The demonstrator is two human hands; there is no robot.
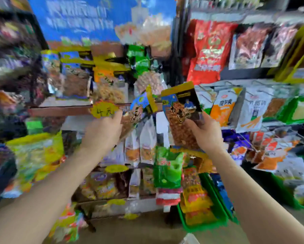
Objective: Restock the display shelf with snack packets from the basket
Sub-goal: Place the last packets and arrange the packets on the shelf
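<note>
Holding two snack packets: left hand (pixel 102 132) one (pixel 138 110) (tilted), right hand (pixel 209 132) one (pixel 181 110).

Blurry shop aisle w/ blue poster (pixel 77 20) above, tan floor (pixel 147 229).

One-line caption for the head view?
Each hand, left hand and right hand, lifts a snack packet toward the display shelf.

Blue-and-yellow snack packets (pixel 182 110), a green basket (pixel 209 224), a yellow price tag (pixel 104 110).
</note>
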